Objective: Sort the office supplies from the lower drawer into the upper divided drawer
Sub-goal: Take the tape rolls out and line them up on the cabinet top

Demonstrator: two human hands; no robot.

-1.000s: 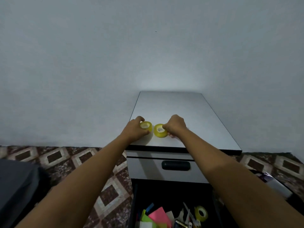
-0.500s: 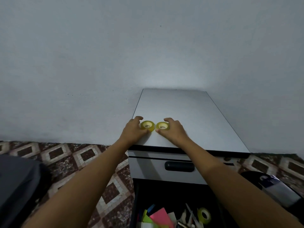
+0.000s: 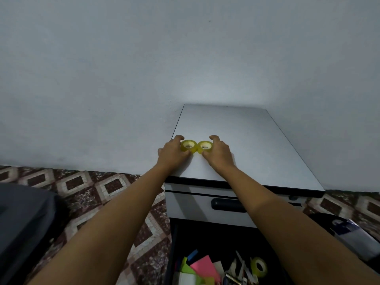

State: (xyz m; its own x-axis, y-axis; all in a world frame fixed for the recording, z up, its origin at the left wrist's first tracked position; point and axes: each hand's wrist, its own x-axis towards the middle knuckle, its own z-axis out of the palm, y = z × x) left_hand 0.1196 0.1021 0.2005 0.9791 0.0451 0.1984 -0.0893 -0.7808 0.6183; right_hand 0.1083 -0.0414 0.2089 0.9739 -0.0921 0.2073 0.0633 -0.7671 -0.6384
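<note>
On the cabinet (image 3: pixel 246 140) top, near its front left corner, the left hand (image 3: pixel 171 154) curls round the left roll (image 3: pixel 188 146) and the right hand (image 3: pixel 219 156) curls round the right roll (image 3: pixel 204 147). Both tape rolls lie flat, cores up, and touch each other. The upper drawer (image 3: pixel 189 206) sits shut in the cabinet front, below the hands. Its handle (image 3: pixel 228 205) runs crosswise under the right forearm, so the right hand looks the nearer one to open it. Below the upper drawer, the lower drawer (image 3: pixel 205 233) stands open, holding pink notes (image 3: pixel 202 265) and a third roll (image 3: pixel 258 266). Patterned floor (image 3: pixel 82 182) flanks the cabinet, and a plain wall (image 3: pixel 123 68) stands behind it.
</note>
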